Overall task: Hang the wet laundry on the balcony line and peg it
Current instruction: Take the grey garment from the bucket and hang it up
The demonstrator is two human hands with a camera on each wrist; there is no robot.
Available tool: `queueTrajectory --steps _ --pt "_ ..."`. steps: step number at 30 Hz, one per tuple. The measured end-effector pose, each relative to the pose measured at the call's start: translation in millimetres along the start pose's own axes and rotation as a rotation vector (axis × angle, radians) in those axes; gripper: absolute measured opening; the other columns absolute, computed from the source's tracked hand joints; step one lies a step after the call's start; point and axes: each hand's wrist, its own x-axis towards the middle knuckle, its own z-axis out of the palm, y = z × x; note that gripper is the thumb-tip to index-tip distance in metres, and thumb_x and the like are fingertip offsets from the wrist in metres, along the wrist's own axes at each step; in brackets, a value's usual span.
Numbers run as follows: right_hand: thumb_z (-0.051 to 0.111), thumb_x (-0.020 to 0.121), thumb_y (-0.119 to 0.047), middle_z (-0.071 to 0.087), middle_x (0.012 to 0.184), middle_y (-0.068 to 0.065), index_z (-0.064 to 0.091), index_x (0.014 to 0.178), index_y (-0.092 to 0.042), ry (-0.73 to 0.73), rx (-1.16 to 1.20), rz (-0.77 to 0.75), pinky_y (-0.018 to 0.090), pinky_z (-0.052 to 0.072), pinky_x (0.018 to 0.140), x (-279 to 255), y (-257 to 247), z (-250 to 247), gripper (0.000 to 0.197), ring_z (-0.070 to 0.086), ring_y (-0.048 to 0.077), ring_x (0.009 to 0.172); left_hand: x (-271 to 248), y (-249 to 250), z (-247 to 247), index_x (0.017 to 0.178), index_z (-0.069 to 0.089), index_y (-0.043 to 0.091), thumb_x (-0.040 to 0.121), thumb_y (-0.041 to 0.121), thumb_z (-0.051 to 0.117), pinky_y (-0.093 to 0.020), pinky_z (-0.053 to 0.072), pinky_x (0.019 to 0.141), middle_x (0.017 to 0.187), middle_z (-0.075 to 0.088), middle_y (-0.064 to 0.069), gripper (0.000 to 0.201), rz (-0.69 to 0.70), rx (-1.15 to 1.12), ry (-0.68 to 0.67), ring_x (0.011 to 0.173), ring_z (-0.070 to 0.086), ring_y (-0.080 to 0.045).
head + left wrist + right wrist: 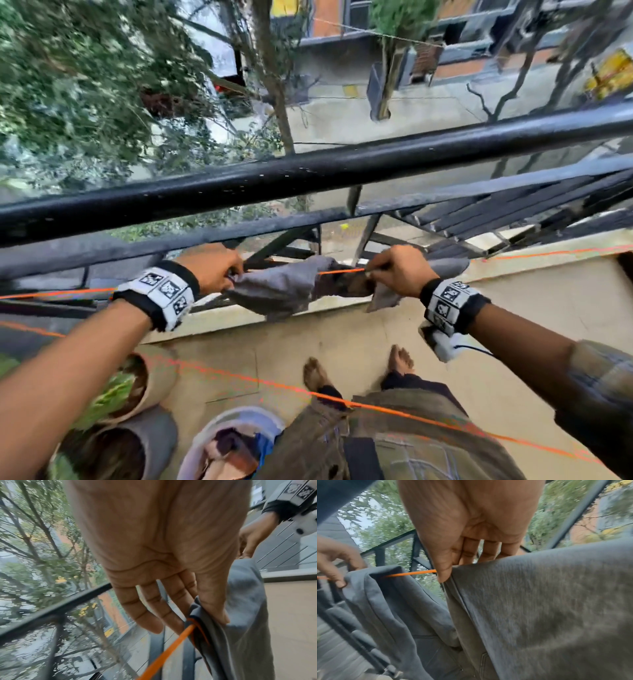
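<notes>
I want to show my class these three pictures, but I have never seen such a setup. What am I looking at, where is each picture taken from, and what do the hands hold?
No machine here: a person wears one camera on the head and one on each wrist. The head view looks down on a balcony. The left hand and right hand each pinch a grey garment draped over an orange line. On the floor stands a laundry basket. No pegs show.

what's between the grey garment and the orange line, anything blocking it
Nothing visible. The grey garment is already draped over the orange line, and the left hand and right hand each pinch its top edge at the line. No peg is visible on it.
</notes>
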Motion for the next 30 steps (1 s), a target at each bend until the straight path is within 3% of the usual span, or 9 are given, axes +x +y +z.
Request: queueTrajectory --steps 3,7,11,15,19,22,25,30 --pt "0.070 0.083 -0.037 0.076 0.096 0.002 0.077 0.096 -0.029 -0.053 -0.027 -0.135 0.033 0.050 0.076 16 -52 14 0.017 0.068 0.027 0.095 -34 -51 14 0.093 0.065 0.036 0.084 0.034 0.071 -0.028 0.046 0.074 0.091 0.065 0.007 0.012 -0.090 -0.011 -0.017 0.091 0.062 -0.019" --pt "0.065 0.086 -0.041 0.074 0.103 0.002 0.075 0.103 -0.033 -0.111 -0.087 -0.268 0.032 0.049 0.075 31 -119 40 0.022 0.066 0.026 0.099 -73 -95 36 0.104 0.068 0.037 0.086 0.032 0.068 -0.030 0.049 0.077 0.105 0.070 0.001 0.019 -0.199 -0.006 -0.014 0.100 0.065 -0.023" --pt "0.062 0.085 -0.044 0.074 0.097 0.004 0.074 0.101 -0.031 -0.142 -0.054 -0.402 0.031 0.046 0.069 44 -176 68 0.024 0.066 0.030 0.095 -116 -129 57 0.110 0.068 0.039 0.089 0.034 0.064 -0.030 0.045 0.081 0.112 0.071 -0.001 0.022 -0.336 0.069 0.004 0.110 0.063 -0.024" --pt "0.063 0.084 -0.046 0.074 0.097 0.001 0.074 0.100 -0.033 -0.163 0.013 -0.447 0.028 0.040 0.066 50 -220 84 0.023 0.066 0.028 0.096 -151 -163 73 0.112 0.067 0.044 0.090 0.038 0.063 -0.033 0.046 0.088 0.115 0.071 0.001 0.023 -0.474 0.150 0.112 0.112 0.064 -0.023" --pt "0.064 0.084 -0.047 0.074 0.097 0.004 0.074 0.102 -0.032 -0.152 0.046 -0.470 0.031 0.046 0.069 58 -259 98 0.026 0.066 0.031 0.096 -176 -190 91 0.101 0.071 0.039 0.081 0.028 0.073 -0.041 0.049 0.085 0.101 0.073 -0.008 0.024 -0.581 0.048 0.203 0.098 0.065 -0.033" --pt "0.063 0.084 -0.047 0.074 0.096 0.005 0.074 0.101 -0.030 -0.143 0.032 -0.492 0.031 0.046 0.069 64 -289 103 0.026 0.066 0.033 0.095 -193 -210 107 0.102 0.070 0.041 0.076 0.024 0.073 -0.044 0.047 0.087 0.099 0.070 -0.005 0.031 -0.650 0.015 0.280 0.099 0.062 -0.034" --pt "0.063 0.083 -0.050 0.074 0.097 0.004 0.073 0.102 -0.032 -0.123 0.000 -0.514 0.032 0.048 0.071 73 -322 109 0.028 0.066 0.031 0.097 -209 -218 111 0.094 0.074 0.035 0.071 0.012 0.075 -0.046 0.044 0.084 0.094 0.072 -0.006 0.033 -0.668 -0.051 0.349 0.100 0.063 -0.034" --pt "0.060 0.085 -0.049 0.073 0.093 0.006 0.072 0.097 -0.026 -0.093 -0.094 -0.587 0.029 0.033 0.062 89 -386 124 0.028 0.066 0.032 0.093 -224 -255 130 0.089 0.075 0.027 0.064 0.001 0.075 -0.047 0.038 0.082 0.090 0.071 -0.005 0.036 -0.647 -0.123 0.526 0.096 0.061 -0.032"
